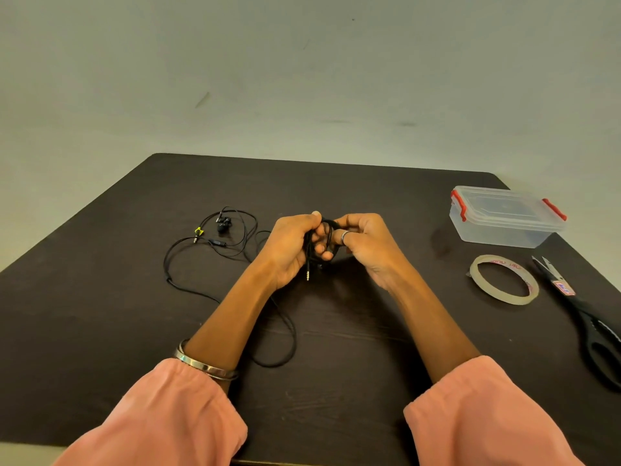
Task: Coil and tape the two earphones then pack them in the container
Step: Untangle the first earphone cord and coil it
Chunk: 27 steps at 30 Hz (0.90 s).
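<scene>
My left hand (290, 245) and my right hand (364, 245) meet above the middle of the dark table and together grip a coiled black earphone (324, 242). Its jack plug hangs down between my palms. A second black earphone (221, 237) lies loose and uncoiled on the table to the left, its cable trailing under my left forearm. The clear plastic container (505, 216) with red clips stands lidded at the far right. A roll of tape (504, 280) lies flat in front of it.
Black-handled scissors (581, 307) lie along the right edge of the dark table (336, 381), beside the tape. A plain wall rises behind the table's far edge.
</scene>
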Each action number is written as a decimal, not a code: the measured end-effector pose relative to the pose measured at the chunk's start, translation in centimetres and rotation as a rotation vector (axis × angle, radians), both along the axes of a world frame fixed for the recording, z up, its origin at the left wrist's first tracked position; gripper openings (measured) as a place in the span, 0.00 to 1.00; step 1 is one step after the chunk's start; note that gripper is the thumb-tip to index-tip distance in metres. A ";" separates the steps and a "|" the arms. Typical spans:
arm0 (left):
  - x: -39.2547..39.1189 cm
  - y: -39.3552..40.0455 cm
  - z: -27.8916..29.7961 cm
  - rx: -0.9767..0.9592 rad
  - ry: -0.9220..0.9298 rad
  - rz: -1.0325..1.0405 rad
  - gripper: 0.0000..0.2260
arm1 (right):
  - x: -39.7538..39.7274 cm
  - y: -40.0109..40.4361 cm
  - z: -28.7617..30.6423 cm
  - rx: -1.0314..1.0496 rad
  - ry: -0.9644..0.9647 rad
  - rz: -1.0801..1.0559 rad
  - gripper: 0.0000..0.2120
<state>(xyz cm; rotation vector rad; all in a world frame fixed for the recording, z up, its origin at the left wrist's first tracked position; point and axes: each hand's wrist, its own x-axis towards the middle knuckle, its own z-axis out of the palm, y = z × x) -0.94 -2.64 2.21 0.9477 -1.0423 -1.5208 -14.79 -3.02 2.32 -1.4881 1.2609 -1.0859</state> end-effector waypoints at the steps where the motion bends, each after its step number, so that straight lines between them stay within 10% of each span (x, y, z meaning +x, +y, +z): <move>1: 0.0 -0.1 -0.1 -0.023 -0.035 0.012 0.15 | 0.0 0.1 0.0 0.008 -0.026 0.004 0.08; 11: 0.0 -0.3 -0.8 -0.166 -0.206 0.136 0.15 | -0.1 0.5 0.5 -0.006 -0.114 0.056 0.14; 22: 0.3 -0.2 -0.4 -0.109 -0.113 0.082 0.11 | 0.0 0.9 0.4 -0.661 0.447 0.039 0.08; 27: 0.0 -0.3 -0.4 -0.132 -0.147 0.133 0.12 | 0.2 0.7 -0.5 -0.564 0.275 0.063 0.11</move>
